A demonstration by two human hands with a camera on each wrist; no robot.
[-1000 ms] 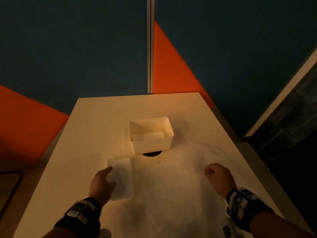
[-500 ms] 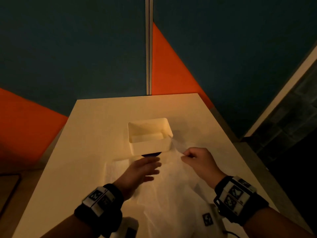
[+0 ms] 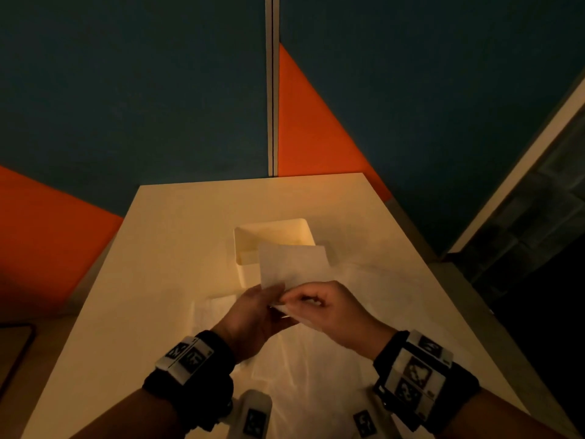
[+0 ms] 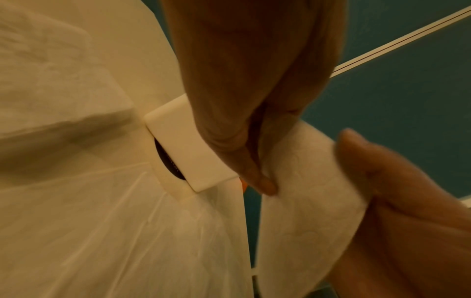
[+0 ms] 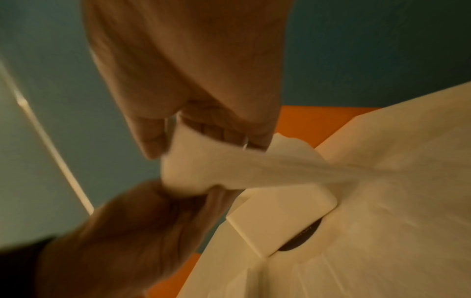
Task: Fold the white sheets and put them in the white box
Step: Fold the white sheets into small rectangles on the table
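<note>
Head view: a thin white tissue-like sheet (image 3: 292,264) is held raised above the pale rectangular table (image 3: 177,248), just in front of the small open white plastic box (image 3: 273,231). Its lower edge is gripped between the left hand (image 3: 253,315) and the right hand (image 3: 329,307), which are brought close together. The sheet is judged to be partly folded and not yet placed. Whether anything already lies in the box cannot be told. Further thin white sheeting (image 3: 316,369) is spread on the table below the hands and remains to be folded.

Left wrist view: the held sheet (image 4: 300,201) is pinched by the left hand's fingers (image 4: 254,177), with the right hand's fingers (image 4: 382,171) curled onto its opposite edge. The box (image 4: 186,145) lies just behind, resting on a dark round object (image 4: 165,159). The sheet is apart from the box.

Right wrist view: the sheet (image 5: 203,167) is pinched by the right hand's fingers (image 5: 229,129) at its top and gripped by the left hand (image 5: 132,231) from below. The box (image 5: 275,219) sits just beside the hands, lower down.
</note>
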